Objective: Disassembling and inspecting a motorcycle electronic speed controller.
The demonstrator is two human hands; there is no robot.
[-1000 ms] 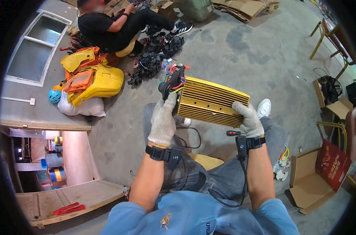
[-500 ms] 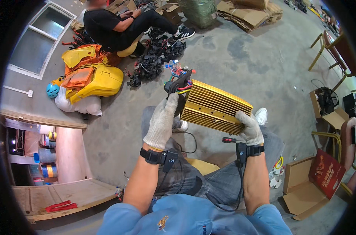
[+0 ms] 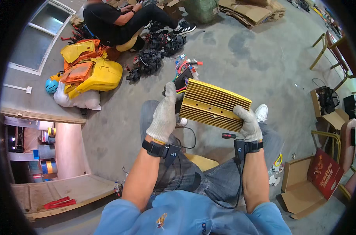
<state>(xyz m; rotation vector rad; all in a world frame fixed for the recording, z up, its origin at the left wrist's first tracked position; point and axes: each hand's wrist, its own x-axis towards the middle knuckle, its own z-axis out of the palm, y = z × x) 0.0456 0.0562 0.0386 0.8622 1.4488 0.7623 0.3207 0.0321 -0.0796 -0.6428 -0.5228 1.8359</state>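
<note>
A motor controller [image 3: 213,106] in a gold finned metal case is held up in front of my knees, its finned face toward me. My left hand [image 3: 164,117], in a pale knitted glove, is closed round the left end, beside a black end plate [image 3: 182,81]. Out of that end comes a bundle of coloured wires [image 3: 184,67] with plugs. My right hand [image 3: 248,124], gloved too, grips the right end, thumb on the fins and fingers hidden behind. A red-and-black screwdriver [image 3: 228,136] shows just left of my right wrist, below the case.
A person [image 3: 115,23] in black sits at the far left near a heap of black wired parts [image 3: 148,58]. Yellow-orange plastic covers [image 3: 95,76] lie left. An open cardboard box [image 3: 303,196] is at the right, near chairs [image 3: 334,141]. Red-handled pliers [image 3: 60,203] rest on a wooden ledge.
The controller has tilted slightly in my hands, and its wire bundle has shifted, with a red plug now sticking out to the right. Both hands keep their hold.
</note>
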